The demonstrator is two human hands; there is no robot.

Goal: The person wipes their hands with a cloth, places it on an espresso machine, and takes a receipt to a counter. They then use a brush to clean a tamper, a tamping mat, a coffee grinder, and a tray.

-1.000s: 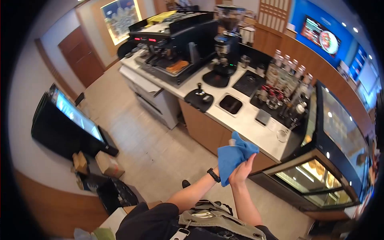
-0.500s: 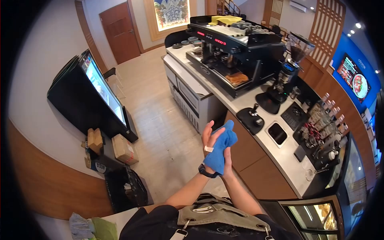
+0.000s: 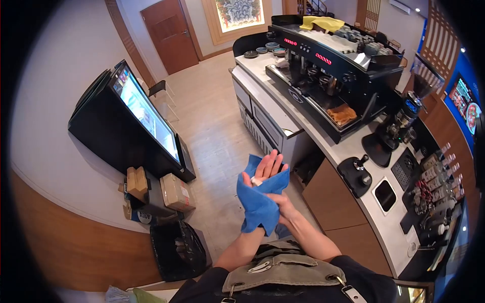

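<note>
A blue cloth [image 3: 258, 208] is draped around my left hand [image 3: 268, 169] and down over its wrist. The fingers of that hand stick out of the cloth, stretched and slightly apart, with the palm showing. One finger has a white wrap around it. From the right, my right hand [image 3: 281, 204] is closed on the cloth and presses it against the left hand; its fingertips are partly hidden in the folds. Both hands are in front of my apron [image 3: 288, 267], above the floor.
Right of my hands runs a counter [image 3: 333, 151] with an espresso machine [image 3: 323, 76], a coffee grinder [image 3: 404, 121], a tamper [image 3: 360, 162] and several bottles [image 3: 444, 174]. To the left stand a display fridge [image 3: 126, 121], a cardboard box [image 3: 177, 193] and a black bin [image 3: 177, 250].
The cloth has spread out from a bunch between my palms and now covers the left wrist, hiding the watch. My left palm has turned into view. The surroundings have shifted right in view.
</note>
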